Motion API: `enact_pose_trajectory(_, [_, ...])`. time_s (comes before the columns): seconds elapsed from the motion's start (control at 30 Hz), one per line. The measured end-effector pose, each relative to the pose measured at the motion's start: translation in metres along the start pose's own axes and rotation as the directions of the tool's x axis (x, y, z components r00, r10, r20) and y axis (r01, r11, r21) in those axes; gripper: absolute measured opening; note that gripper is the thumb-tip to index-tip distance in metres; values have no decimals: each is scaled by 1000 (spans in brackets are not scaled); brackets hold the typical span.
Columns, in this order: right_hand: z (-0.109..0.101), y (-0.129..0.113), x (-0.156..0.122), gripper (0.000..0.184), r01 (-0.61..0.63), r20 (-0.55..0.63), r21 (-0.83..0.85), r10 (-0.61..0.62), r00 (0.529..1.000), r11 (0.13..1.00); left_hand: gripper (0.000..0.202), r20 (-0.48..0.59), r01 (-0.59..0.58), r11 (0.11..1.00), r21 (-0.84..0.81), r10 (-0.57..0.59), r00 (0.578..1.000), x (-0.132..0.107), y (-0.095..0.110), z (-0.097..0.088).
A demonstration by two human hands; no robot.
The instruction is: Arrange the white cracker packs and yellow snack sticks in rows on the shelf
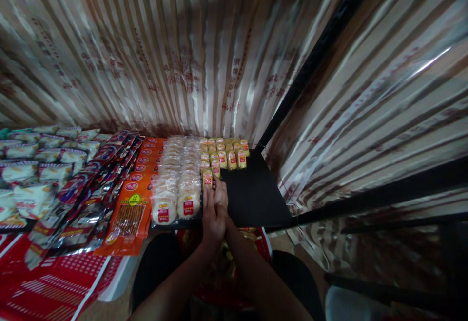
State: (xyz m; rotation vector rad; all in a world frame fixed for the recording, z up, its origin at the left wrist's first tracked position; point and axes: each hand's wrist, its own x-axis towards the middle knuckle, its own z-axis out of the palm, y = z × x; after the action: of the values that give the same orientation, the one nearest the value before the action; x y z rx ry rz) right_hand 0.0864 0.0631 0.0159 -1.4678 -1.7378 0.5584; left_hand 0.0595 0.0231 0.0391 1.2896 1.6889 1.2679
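My left hand and my right hand are close together over the near part of a black shelf. Between them they hold a small yellow snack packet with a red label, which lies at the near end of the leftmost column of such packets. My left fingers are together at its near end; my right fingers curl against its right side, with their tips partly hidden. Behind it, more yellow packets stand in rows. Directly left are columns of clear-wrapped round pale crackers with red labels.
Farther left lie orange snack bags, dark shiny packs and white bags. Red baskets stand below the shelf, one between my legs. Behind hangs striped sheeting, with a black metal post at the right corner.
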Motion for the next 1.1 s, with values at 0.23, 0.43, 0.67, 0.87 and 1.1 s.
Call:
enact_pose_trajectory(0.23, [-6,11,27,51,-159,-11,-2,159,987,987,50,-15,-6,999,-50,6,1000,1,-6,2])
enact_pose_trajectory(0.43, [-9,10,27,49,-76,-24,24,77,997,997,48,-19,-29,995,-93,28,999,2,-12,4])
enact_pose_trajectory(0.67, [-13,12,23,46,-19,-30,54,21,999,998,49,36,-63,996,-62,65,997,-3,-9,0])
enact_pose_trajectory(0.87, [-13,12,32,47,-63,-21,40,64,998,997,51,26,-63,994,-86,65,998,3,-11,2])
enact_pose_trajectory(1.1, [-11,16,36,49,-46,16,4,46,999,999,53,39,35,994,-106,-31,999,9,-13,4])
